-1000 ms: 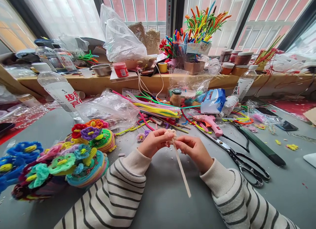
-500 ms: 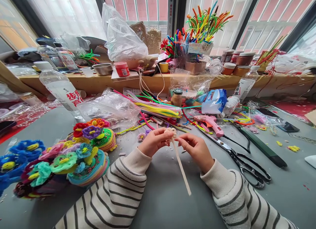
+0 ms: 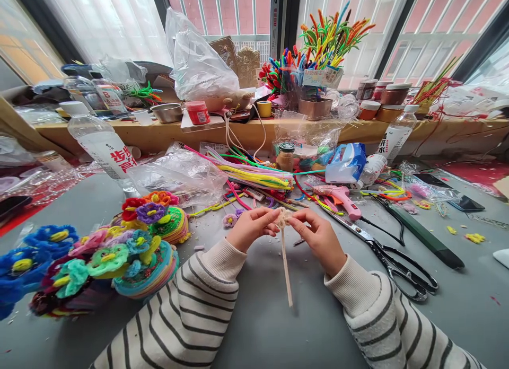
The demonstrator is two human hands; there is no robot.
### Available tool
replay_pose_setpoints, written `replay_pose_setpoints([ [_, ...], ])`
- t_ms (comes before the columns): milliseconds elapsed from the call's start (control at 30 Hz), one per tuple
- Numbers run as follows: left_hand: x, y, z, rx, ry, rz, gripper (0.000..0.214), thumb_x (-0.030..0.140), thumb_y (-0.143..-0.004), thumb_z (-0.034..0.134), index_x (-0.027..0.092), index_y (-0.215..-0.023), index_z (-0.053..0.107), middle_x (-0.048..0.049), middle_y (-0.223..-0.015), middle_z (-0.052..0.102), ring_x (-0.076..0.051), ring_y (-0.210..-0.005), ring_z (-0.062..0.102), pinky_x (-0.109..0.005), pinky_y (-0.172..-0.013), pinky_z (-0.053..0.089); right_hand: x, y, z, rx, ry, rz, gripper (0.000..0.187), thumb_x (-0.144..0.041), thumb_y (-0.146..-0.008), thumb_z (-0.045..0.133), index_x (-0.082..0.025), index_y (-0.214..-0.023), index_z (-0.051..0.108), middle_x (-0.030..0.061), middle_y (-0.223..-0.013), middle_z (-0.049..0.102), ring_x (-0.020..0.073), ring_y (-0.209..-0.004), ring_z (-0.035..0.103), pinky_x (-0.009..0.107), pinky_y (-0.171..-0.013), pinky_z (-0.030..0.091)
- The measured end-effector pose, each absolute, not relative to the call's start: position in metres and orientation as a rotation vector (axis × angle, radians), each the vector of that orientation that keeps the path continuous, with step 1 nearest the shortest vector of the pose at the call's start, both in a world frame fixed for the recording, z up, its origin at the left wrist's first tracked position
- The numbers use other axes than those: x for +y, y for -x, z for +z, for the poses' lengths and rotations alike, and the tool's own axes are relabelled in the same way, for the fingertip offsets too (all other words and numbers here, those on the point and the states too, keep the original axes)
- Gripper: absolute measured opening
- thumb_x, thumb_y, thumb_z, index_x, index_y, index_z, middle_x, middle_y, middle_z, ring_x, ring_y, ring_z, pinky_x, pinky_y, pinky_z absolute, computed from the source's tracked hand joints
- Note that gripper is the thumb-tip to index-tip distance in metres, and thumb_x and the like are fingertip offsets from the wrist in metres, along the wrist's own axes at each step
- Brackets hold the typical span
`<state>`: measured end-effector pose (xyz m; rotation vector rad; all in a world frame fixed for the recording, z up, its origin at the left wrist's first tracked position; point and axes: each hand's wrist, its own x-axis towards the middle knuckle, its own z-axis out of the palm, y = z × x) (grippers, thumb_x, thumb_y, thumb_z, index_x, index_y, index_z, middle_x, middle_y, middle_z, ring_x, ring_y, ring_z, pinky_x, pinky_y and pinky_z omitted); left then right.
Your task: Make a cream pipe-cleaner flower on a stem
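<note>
Between my two hands is a small cream pipe-cleaner flower [image 3: 283,219] with looped petals. One straight pipe-cleaner end hangs down from it toward the table. My left hand [image 3: 256,227] pinches the flower's left side between thumb and fingers. On the other side, my right hand [image 3: 318,239] grips the right edge with thumb and forefinger. Just behind the hands lie small pink and purple flowers [image 3: 230,219] and a bundle of coloured pipe cleaners [image 3: 254,173].
Finished pipe-cleaner flowers [image 3: 107,257] in bright colours stand at the left. Black-handled scissors [image 3: 392,263], a pink glue gun [image 3: 342,199] and a dark green bar-like tool [image 3: 429,236] lie to the right. A water bottle [image 3: 105,146] stands at the back left, beside crumpled plastic [image 3: 178,175].
My right hand has moved left and up onto the flower's edge. The flower shows more openly between both hands, and its hanging end has swung left to point nearly straight down.
</note>
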<state>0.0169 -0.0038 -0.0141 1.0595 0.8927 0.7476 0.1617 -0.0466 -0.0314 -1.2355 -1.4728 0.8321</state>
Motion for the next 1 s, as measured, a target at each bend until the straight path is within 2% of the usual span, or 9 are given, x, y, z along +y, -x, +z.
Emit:
replay_pose_setpoints([
  [67, -0.0039, -0.0164, -0.0137, 0.904, -1.081, 0.703, 0.021, 0.029, -0.055, 0.063, 0.012, -0.065, 0.058, 0.0001, -0.057, 0.055, -0.007, -0.052, 0.05, -0.019, -0.051, 0.038, -0.0464, -0.1627, -0.0312, -1.482, 1.238, 0.832, 0.019, -0.033, -0.074, 0.045, -0.016, -0.073, 0.054, 0.0029, -0.073, 0.052, 0.0137, -0.069, 0.049, 0.024, -0.058, 0.04],
  [167, -0.0036, -0.0153, -0.0137, 0.918, -1.059, 0.631, 0.02, 0.03, -0.056, 0.063, 0.011, -0.06, 0.056, 0.0007, -0.053, 0.053, -0.005, -0.047, 0.048, -0.019, -0.05, 0.038, -0.0463, -0.1647, -0.03, -1.526, 1.235, 0.718, 0.019, -0.031, -0.075, 0.044, -0.016, -0.07, 0.056, 0.0042, -0.076, 0.05, 0.014, -0.07, 0.049, 0.023, -0.054, 0.041],
  [267, -0.0032, -0.0145, -0.0136, 0.909, -0.993, 0.603, 0.02, 0.03, -0.057, 0.062, 0.012, -0.058, 0.054, 0.002, -0.048, 0.051, -0.004, -0.043, 0.045, -0.019, -0.051, 0.037, -0.0468, -0.1669, -0.0288, -1.561, 1.247, 0.446, 0.015, -0.026, -0.072, 0.049, -0.017, -0.082, 0.055, 0.0061, -0.088, 0.046, 0.0141, -0.071, 0.047, 0.024, -0.05, 0.041],
  [333, -0.003, -0.0145, -0.0135, 0.911, -0.963, 0.602, 0.019, 0.029, -0.056, 0.062, 0.012, -0.058, 0.054, 0.0023, -0.048, 0.05, -0.004, -0.043, 0.045, -0.019, -0.051, 0.037, -0.0476, -0.1683, -0.0285, -1.634, 1.236, 0.272, 0.019, -0.022, -0.069, 0.052, -0.019, -0.087, 0.055, 0.007, -0.094, 0.043, 0.0152, -0.074, 0.046, 0.025, -0.052, 0.042],
  [433, -0.003, -0.015, -0.014, 0.917, -0.939, 0.602, 0.019, 0.028, -0.056, 0.063, 0.011, -0.061, 0.055, 0.0025, -0.049, 0.05, -0.003, -0.042, 0.044, -0.019, -0.05, 0.036, -0.0494, -0.1695, -0.0284, -1.795, 1.187, 0.096, 0.017, -0.02, -0.069, 0.051, -0.021, -0.085, 0.056, 0.0066, -0.097, 0.042, 0.0164, -0.079, 0.045, 0.029, -0.061, 0.043],
  [567, -0.0027, -0.0151, -0.0163, 0.888, -0.957, 0.587, 0.019, 0.028, -0.056, 0.062, 0.011, -0.062, 0.055, 0.0032, -0.047, 0.049, -0.004, -0.042, 0.043, -0.018, -0.048, 0.035, -0.051, -0.1701, -0.0276, -1.932, 1.115, -0.091, 0.015, -0.017, -0.072, 0.05, -0.022, -0.084, 0.057, 0.0057, -0.097, 0.043, 0.0153, -0.077, 0.044, 0.03, -0.065, 0.042],
  [700, -0.0035, -0.0148, -0.0171, 0.898, -0.974, 0.565, 0.02, 0.028, -0.055, 0.063, 0.012, -0.054, 0.05, 0.0034, -0.044, 0.048, -0.004, -0.041, 0.043, -0.018, -0.047, 0.034, -0.0514, -0.1699, -0.0267, -1.993, 1.09, -0.245, 0.014, -0.018, -0.073, 0.049, -0.023, -0.083, 0.058, 0.0061, -0.095, 0.046, 0.0158, -0.078, 0.044, 0.029, -0.064, 0.043],
  [1000, -0.0058, -0.0177, -0.0175, 0.917, -1.081, 0.621, 0.023, 0.029, -0.051, 0.065, 0.012, -0.049, 0.049, 0.0034, -0.043, 0.049, -0.004, -0.04, 0.041, -0.019, -0.046, 0.032, -0.0524, -0.1685, -0.0279, -2.036, 1.077, -0.386, 0.017, -0.016, -0.076, 0.045, -0.023, -0.083, 0.059, 0.0059, -0.091, 0.052, 0.016, -0.083, 0.046, 0.027, -0.067, 0.042],
])
